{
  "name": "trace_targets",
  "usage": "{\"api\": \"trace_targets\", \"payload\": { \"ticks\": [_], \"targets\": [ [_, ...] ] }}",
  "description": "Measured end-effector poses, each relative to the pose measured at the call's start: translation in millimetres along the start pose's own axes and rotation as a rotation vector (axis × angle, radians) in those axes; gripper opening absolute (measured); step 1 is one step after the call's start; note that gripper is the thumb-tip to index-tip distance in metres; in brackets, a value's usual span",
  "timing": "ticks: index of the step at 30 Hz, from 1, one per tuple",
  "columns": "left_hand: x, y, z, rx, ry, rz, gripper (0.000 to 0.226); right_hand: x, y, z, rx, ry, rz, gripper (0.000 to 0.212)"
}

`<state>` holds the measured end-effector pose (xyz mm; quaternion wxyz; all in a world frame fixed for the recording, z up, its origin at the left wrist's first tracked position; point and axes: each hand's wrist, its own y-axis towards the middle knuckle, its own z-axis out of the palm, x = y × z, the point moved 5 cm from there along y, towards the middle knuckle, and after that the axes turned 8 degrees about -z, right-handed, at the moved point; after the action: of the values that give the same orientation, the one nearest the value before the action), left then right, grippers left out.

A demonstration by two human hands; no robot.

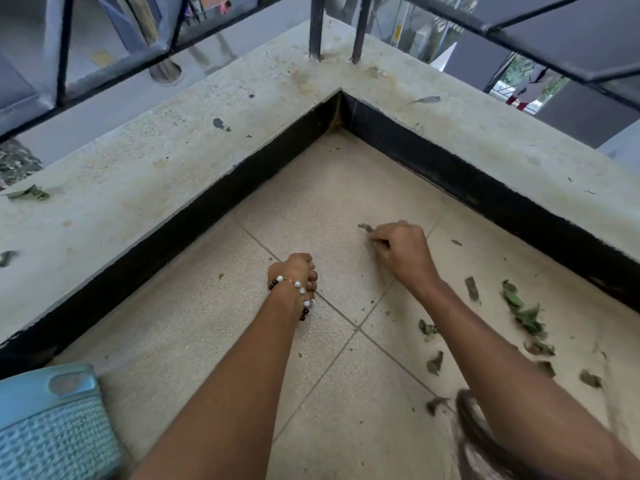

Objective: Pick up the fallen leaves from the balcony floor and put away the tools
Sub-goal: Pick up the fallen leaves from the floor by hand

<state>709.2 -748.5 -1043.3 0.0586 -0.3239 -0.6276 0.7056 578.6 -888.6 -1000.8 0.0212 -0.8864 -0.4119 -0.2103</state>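
Pinching leaf (365, 227), no legible writing

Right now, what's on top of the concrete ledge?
On the concrete ledge lie a few leaves: one at far left, one lower left, one right of the corner. Railing posts stand on it. Nothing covers it.

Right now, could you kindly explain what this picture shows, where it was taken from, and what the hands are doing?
One picture, from a camera worn on a person's head, looking down into a balcony corner. No machine: two bare hands. The right hand pinches a small leaf in its fingers just above the tiled floor. The left hand, with a bead bracelet, is curled; what it holds, if anything, is hidden. More fallen leaves lie to the right; a blue basket stands lower left.
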Motion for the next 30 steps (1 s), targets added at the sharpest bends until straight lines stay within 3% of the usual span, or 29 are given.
{"api": "trace_targets", "payload": {
  "ticks": [4,6,8,11,14,17,20,23,25,26,28,30],
  "targets": [
    [6.3,-2.9,0.2,0.047,0.057,0.107,0.043,16.2,-47.1,-9.5,-0.143,0.757,0.451,0.019],
    [16.3,-9.1,1.5,0.088,0.094,0.109,0.044,28.8,-65.1,-8.2,-0.153,1.012,0.541,0.019],
    [30.1,-15.2,9.0,0.120,0.073,0.067,0.044,43.8,-79.8,-6.1,-0.143,1.091,0.526,0.020],
    [59.8,-29.3,27.8,0.152,0.093,-0.013,0.053,62.7,-102.9,-1.8,-0.175,0.967,0.513,0.022],
    [82.4,-44.7,37.4,0.281,0.011,-0.148,0.047,79.3,-114.7,-8.0,-0.124,0.414,0.250,0.018],
    [92.1,-49.3,34.8,0.316,-0.003,-0.181,0.047,98.4,-123.2,1.3,0.224,0.244,0.073,0.013],
    [90.5,-52.3,31.2,0.330,-0.028,-0.177,0.050,94.9,-130.9,3.1,0.372,0.152,0.073,0.034],
    [82.6,-43.7,30.5,0.299,0.031,-0.127,0.026,89.5,-130.6,-9.6,0.290,0.460,0.141,0.042],
    [76.7,-39.4,30.7,0.286,0.088,-0.080,0.026,83.8,-122.1,-18.0,0.129,0.817,0.293,0.034],
    [72.9,-38.9,29.0,0.254,0.116,-0.034,0.024,77.8,-115.8,-21.8,0.019,0.866,0.361,0.028],
    [69.3,-39.9,26.1,0.235,0.155,0.019,0.026,61.0,-102.8,-26.2,-0.175,0.731,0.455,0.015],
    [70.1,-35.2,24.1,0.254,0.163,0.046,0.031,40.2,-91.6,-19.8,-0.225,0.510,0.521,0.008]
  ]
}}
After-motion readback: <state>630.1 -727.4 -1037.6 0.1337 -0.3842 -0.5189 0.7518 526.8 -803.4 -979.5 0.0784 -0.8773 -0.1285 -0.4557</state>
